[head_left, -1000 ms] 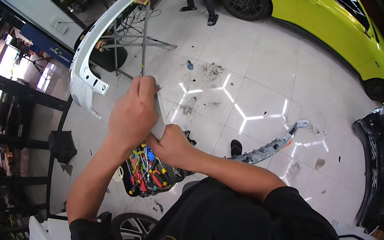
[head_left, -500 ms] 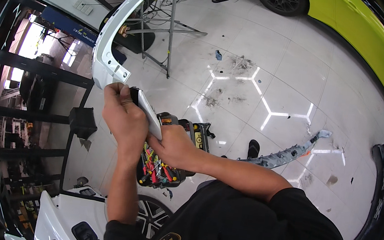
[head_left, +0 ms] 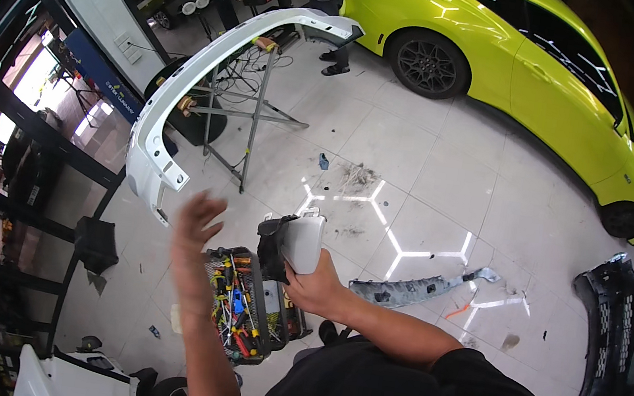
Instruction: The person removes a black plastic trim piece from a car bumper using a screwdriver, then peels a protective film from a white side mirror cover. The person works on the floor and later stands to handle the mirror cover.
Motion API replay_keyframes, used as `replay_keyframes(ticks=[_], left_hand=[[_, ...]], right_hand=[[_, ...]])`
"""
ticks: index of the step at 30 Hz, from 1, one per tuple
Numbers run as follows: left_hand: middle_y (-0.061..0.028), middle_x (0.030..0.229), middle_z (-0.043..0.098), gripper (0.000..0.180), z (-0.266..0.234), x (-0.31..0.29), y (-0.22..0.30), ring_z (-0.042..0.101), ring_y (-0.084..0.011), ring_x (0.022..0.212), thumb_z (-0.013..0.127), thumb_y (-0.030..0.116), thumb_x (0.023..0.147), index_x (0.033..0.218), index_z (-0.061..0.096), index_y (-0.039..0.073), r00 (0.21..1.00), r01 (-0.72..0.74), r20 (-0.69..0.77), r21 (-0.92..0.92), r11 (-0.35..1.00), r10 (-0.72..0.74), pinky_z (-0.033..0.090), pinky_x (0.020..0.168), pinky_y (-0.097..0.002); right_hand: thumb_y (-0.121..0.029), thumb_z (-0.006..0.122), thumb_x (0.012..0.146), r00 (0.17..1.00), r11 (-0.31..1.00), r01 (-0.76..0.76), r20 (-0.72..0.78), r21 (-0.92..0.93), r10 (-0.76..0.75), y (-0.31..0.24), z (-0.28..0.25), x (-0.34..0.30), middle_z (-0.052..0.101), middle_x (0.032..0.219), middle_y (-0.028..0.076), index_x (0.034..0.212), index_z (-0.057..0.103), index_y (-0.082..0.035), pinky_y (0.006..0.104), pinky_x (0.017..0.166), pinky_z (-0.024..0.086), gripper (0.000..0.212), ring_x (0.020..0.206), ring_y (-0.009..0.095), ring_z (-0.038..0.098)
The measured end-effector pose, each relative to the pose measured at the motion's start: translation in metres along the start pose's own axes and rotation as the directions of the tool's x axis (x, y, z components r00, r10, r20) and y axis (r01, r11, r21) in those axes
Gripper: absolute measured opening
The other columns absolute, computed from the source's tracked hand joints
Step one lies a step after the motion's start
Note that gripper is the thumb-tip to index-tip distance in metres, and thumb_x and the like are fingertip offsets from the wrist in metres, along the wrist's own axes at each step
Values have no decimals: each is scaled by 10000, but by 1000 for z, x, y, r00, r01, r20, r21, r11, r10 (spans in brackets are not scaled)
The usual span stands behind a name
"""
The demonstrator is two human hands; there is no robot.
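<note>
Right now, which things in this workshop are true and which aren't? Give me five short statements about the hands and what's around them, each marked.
1. The right hand holds a white-and-black part. True.
2. Both hands grip that part. False: the left hand is apart from it, fingers spread.
3. An open tool case contains hand tools. True.
4. The parked car is red. False: the coupe is yellow-green.
5. A long grey strip lies on the tiled floor. True.
</note>
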State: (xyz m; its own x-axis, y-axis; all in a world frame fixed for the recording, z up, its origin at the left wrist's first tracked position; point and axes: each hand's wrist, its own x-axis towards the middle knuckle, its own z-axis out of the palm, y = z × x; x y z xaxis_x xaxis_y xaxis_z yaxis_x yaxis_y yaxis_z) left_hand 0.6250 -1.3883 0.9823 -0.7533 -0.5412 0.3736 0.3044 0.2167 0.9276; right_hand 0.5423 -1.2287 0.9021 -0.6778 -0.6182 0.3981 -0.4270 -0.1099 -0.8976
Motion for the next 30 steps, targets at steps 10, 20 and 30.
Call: replay_keyframes(ticks=[10, 20, 30], left_hand=[[-125, 1042, 739, 297, 75, -30, -17, 659, -145, 952, 550, 170, 1019, 1129, 684, -71, 991, -52, -108, 253, 966, 82, 492, 887, -281], [-226, 999, 700, 381, 55, -19, -32, 700, -283, 901, 491, 243, 1055, 1093, 597, -121, 880, 213, -254, -545, 811, -402, 561, 850, -376], [-51, 831, 544, 90, -1, -28, -159, 518, -145, 643, 478, 15, 946, 900, 518, 81, 732, 45, 42, -999, -13, -680, 481, 562, -241]], right_hand=[[-115, 585, 912, 987, 996, 1, -159, 88, 13, -6, 18, -16, 668, 824, 244, 999, 627, 22, 424, 668, 527, 168, 806, 432, 682], [-210, 575, 998, 968, 977, -169, -163, 129, 189, -27, 20, -35, 666, 737, 131, 981, 660, 27, 353, 612, 488, 252, 660, 191, 634], [-154, 640, 958, 932, 980, -175, -305, 96, 197, -37, 27, -46, 683, 986, 149, 1114, 640, 41, 353, 819, 496, 250, 903, 219, 645]])
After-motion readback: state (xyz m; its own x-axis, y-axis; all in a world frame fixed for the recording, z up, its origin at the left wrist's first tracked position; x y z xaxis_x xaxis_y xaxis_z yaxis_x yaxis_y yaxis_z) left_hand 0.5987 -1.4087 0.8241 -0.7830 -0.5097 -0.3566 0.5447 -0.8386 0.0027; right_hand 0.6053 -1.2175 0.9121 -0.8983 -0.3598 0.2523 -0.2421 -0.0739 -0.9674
